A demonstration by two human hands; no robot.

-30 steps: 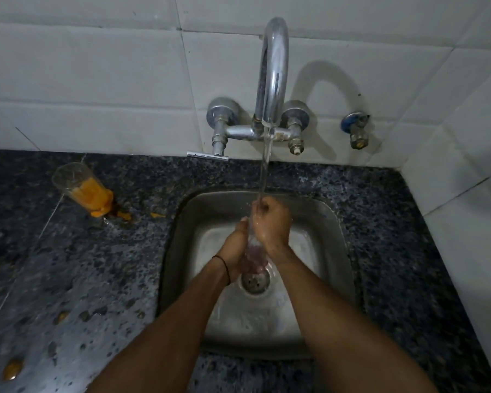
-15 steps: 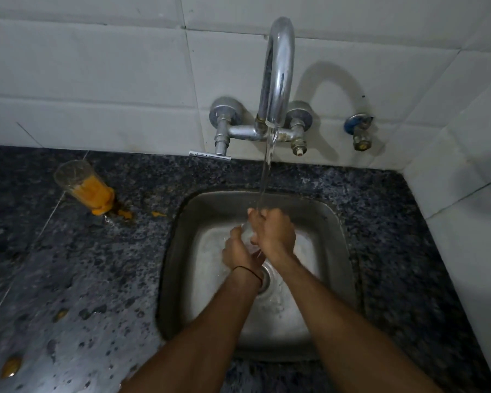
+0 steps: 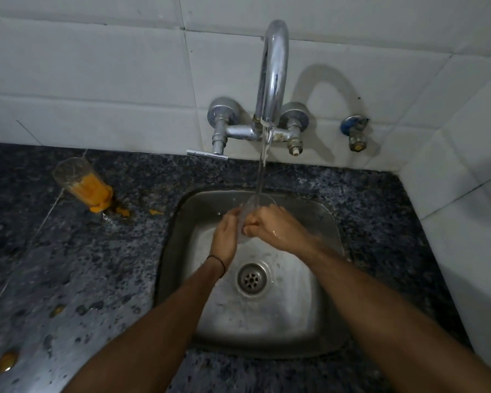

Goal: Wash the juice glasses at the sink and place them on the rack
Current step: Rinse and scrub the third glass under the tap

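Orange drops (image 3: 7, 361) dot the dark speckled table (image 3: 68, 265) at the far left. Further back sits a juice glass (image 3: 81, 184) coated with orange pulp, more of it smeared at its base. Over the steel sink (image 3: 323, 321), the left hand (image 3: 226, 236) cups a clear glass (image 3: 245, 219), fingers pressed together and curved along its side. Water (image 3: 262, 171) from the chrome tap (image 3: 272, 80) runs onto the glass. The right hand (image 3: 272, 226) grips its other side, fingers curled round it.
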